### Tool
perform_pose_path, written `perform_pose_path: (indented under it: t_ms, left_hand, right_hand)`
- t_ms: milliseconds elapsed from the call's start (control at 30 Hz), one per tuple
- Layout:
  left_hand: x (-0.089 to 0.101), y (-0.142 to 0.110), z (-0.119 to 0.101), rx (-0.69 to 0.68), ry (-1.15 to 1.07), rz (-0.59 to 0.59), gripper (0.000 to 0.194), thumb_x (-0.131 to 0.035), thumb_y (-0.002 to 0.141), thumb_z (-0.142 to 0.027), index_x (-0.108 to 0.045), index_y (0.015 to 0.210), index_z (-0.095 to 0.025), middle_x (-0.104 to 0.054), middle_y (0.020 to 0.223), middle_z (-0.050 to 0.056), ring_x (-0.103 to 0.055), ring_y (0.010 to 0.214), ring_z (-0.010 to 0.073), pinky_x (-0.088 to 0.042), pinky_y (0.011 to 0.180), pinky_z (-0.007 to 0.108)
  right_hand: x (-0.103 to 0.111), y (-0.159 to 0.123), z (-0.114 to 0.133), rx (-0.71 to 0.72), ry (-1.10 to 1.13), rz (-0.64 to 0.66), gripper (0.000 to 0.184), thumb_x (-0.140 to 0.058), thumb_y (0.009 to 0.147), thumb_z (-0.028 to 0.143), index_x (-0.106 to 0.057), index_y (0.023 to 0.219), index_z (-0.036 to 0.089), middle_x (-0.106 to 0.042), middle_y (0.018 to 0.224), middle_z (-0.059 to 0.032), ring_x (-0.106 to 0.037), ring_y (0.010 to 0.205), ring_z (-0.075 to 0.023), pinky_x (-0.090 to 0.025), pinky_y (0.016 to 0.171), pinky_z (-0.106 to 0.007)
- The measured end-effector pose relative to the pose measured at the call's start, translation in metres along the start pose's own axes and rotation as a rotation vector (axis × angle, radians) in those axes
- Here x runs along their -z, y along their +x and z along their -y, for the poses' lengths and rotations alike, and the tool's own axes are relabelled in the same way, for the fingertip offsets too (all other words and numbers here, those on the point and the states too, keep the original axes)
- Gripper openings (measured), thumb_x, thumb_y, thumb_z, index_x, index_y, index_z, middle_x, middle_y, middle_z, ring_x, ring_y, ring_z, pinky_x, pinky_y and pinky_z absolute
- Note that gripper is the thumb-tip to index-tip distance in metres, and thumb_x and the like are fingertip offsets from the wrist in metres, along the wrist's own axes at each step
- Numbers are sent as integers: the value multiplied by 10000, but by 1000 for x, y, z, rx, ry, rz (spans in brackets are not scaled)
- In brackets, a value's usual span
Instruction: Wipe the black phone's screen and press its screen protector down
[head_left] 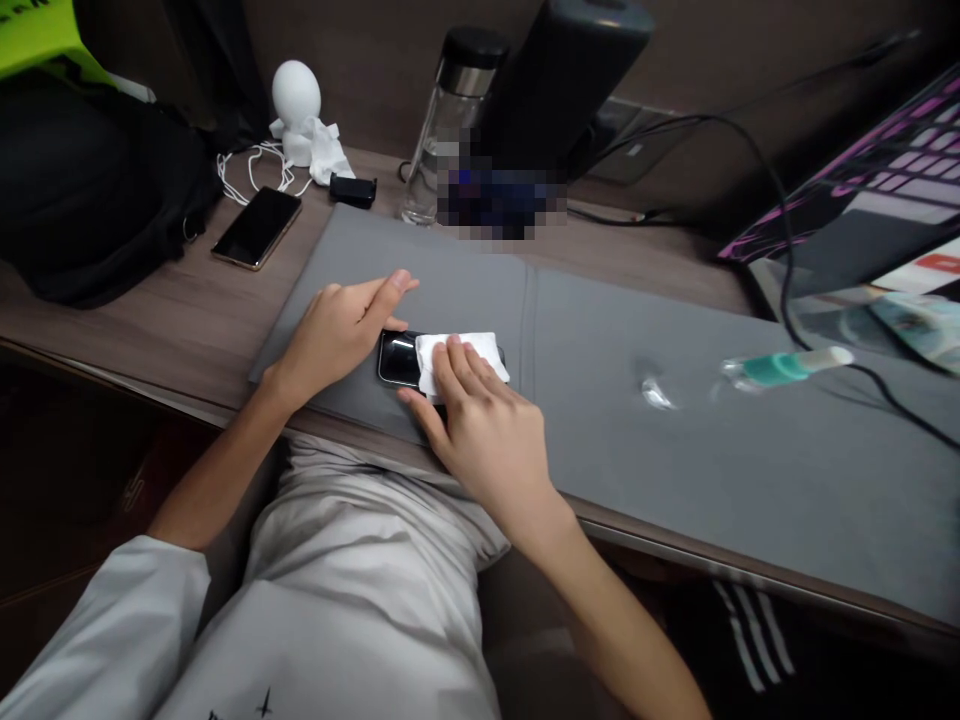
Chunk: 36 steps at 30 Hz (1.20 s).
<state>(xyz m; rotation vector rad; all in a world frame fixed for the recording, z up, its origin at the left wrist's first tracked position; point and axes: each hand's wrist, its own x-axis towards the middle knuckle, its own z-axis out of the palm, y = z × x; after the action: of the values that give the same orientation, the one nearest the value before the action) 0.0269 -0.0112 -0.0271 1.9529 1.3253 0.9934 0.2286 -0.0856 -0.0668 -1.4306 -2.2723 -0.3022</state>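
Black phone point(397, 358) flat on the table's point(199, 305) grey mat point(652, 480), long axis left-right across the person. Right hand point(495, 435) closer: fingers together, flat on white wipe point(428, 362) over phone's right part, thumb spread. Left hand point(337, 325) by far-left corner, half-curled; can't tell if touching.

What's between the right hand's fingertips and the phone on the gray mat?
A white tissue: in the head view, it lies over part of the phone, with the right hand resting its fingertips on top.
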Motion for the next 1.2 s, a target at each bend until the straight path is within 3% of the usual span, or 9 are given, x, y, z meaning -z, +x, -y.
perform_pose_path:
  t_ms: [133, 333, 433, 600, 700, 933, 1200]
  left_hand:
    - [0, -1, 1, 14, 11, -7, 520, -391, 1204, -528, -786, 1379, -239, -890, 1119, 40, -858, 1076, 210, -635, 857, 268]
    - [-2, 0, 2, 48, 6, -25, 502, -431, 1190, -529, -666, 1537, -252, -872, 1229, 48, -856, 1058, 203, -642, 884, 279]
    - [-3, 1, 5, 37, 19, -28, 503, -408, 1192, -547, -642, 1546, -277, -859, 1274, 47, -852, 1077, 212, -645, 954, 316]
    - [-2, 3, 12, -56, 105, -70, 531, -396, 1191, -550, -541, 1615, -265, -764, 1494, 91, -749, 1364, 260, -550, 1187, 414]
    - [-2, 4, 15, -101, 125, -87, 550, -385, 1187, -567, -498, 1635, -268, -671, 1619, 111, -640, 1511, 266, -481, 1262, 440]
    - [-2, 3, 12, -114, 120, -84, 521, -358, 1200, -548, -515, 1620, -280, -664, 1613, 110, -616, 1521, 252, -446, 1280, 433]
    - [-3, 6, 18, -145, 186, -109, 524, -389, 1190, -545, -538, 1601, -257, -682, 1577, 125, -579, 1526, 274, -404, 1306, 464]
  right_hand:
    - [-4, 3, 3, -25, 26, 20, 677, -464, 1165, 557, -659, 1510, 7, -677, 1542, -289, -699, 1423, -408, -638, 1112, -534]
    - [8, -18, 22, 15, 45, 29, 703, -513, 1146, 570, -642, 1524, -9, -652, 1560, -315, -678, 1448, -420, -625, 1135, -547]
    - [7, -11, 26, 13, 61, 44, 702, -505, 1149, 572, -645, 1523, -5, -654, 1565, -309, -662, 1469, -411, -614, 1150, -538]
    - [-6, 20, 22, 1, 87, 114, 727, -485, 1153, 577, -633, 1527, -29, -627, 1588, -325, -641, 1489, -421, -605, 1153, -534]
    - [-8, 24, 24, -2, 89, 95, 721, -515, 1147, 567, -637, 1519, -38, -625, 1585, -328, -640, 1490, -422, -586, 1181, -535]
    - [6, 2, 38, 25, 77, 42, 591, -517, 1162, 487, -693, 1472, 16, -693, 1525, -280, -692, 1438, -387, -627, 1143, -507]
    - [-8, 39, 25, 75, 132, 142, 546, -479, 1182, 408, -674, 1508, 15, -654, 1574, -259, -660, 1483, -339, -570, 1215, -481]
